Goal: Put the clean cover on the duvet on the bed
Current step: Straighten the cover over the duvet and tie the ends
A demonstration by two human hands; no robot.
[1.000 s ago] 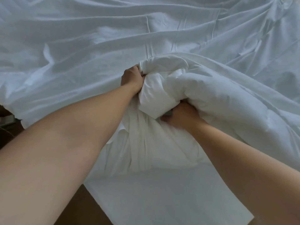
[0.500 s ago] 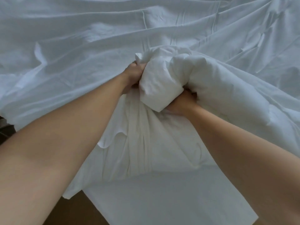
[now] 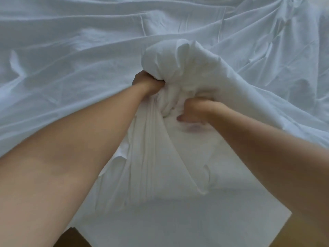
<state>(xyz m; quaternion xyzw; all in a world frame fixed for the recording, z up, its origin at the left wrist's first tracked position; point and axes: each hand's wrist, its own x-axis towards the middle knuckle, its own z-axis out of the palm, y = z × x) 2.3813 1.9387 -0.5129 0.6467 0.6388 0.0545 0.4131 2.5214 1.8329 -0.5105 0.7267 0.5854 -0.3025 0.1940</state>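
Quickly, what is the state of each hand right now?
Left hand: closed, gripping the bunched bedding.
Right hand: closed, gripping the same bedding lower down.

No text, label, brand mark or number can be read anywhere. The wide cover [image 3: 74,65] is plain white cloth marked only by creases, and the bunched duvet [image 3: 178,65] is just as bare: no legible tag, print or stitched sign on either.
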